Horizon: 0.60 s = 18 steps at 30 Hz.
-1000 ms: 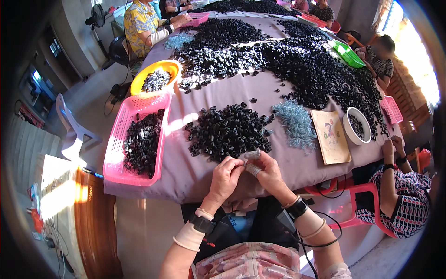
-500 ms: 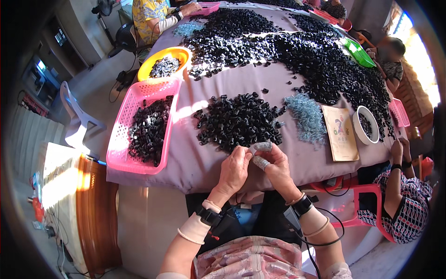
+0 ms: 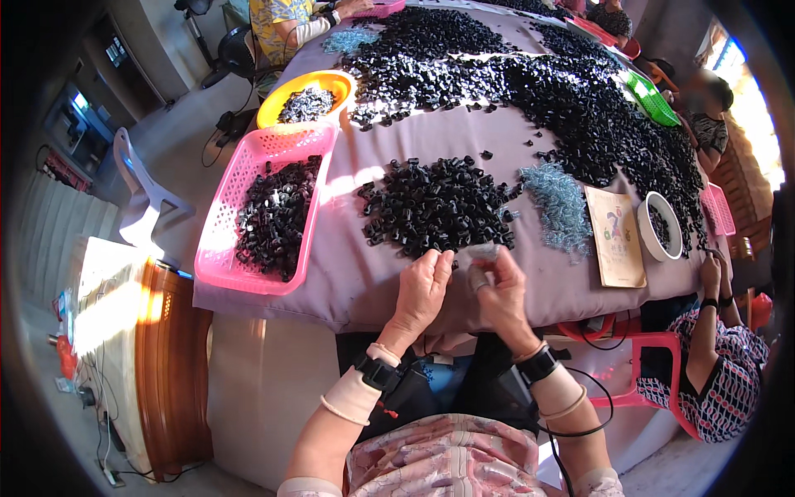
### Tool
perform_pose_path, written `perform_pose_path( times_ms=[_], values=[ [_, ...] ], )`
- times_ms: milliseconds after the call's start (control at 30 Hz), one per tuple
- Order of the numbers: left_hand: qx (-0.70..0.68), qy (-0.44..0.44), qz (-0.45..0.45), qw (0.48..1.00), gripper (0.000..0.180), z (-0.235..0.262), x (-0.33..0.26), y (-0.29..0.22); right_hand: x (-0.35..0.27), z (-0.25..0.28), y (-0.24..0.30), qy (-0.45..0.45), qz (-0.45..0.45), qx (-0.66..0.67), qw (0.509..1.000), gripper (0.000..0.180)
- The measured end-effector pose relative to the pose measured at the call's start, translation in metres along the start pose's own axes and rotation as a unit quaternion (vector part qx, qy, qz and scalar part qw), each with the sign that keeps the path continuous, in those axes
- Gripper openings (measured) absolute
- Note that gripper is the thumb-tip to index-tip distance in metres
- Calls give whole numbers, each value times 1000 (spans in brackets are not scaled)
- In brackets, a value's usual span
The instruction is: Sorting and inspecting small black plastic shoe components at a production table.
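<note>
Near-left corner: pink basket (image 3: 222, 228) hogs it, walls sticking up
Left lane: bare strip of counter (image 3: 341, 257) between basket and the small black pile (image 3: 439, 203), easy pass
Past the pile: open band, few strays, then the huge black heap (image 3: 517, 87) blocks toward the far edge
Toward near-right corner: clear bits (image 3: 561, 214), flat booklet (image 3: 615, 236) you can skim, white bowl (image 3: 675, 230) to dodge

Wide fisheye view from the head, down across the table (image 3: 439, 134)
</note>
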<state>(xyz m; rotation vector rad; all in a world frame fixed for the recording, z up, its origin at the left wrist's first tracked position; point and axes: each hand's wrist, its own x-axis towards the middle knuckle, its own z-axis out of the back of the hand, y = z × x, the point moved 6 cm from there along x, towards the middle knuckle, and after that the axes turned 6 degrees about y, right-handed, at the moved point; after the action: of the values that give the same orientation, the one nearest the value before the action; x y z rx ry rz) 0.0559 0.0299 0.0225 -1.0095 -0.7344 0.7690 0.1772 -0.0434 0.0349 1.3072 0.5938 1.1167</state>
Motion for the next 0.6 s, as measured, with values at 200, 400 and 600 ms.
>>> perform_pose_path(
  times_ms=[200, 400, 600],
  values=[
    [-26, -15, -19, 999, 31, -2, -1, -3, 40, 73, -11, -87, 49, -179, 979, 27],
    [-2, -18, -29, 999, 31, 0, -3, 0, 25, 41, 19, -3, 102, -154, 983, 29],
    [13, -5, -32, 999, 33, -2, -2, -2, 3, -7, 10, 52, 19, 52, 997, 24]
  ],
)
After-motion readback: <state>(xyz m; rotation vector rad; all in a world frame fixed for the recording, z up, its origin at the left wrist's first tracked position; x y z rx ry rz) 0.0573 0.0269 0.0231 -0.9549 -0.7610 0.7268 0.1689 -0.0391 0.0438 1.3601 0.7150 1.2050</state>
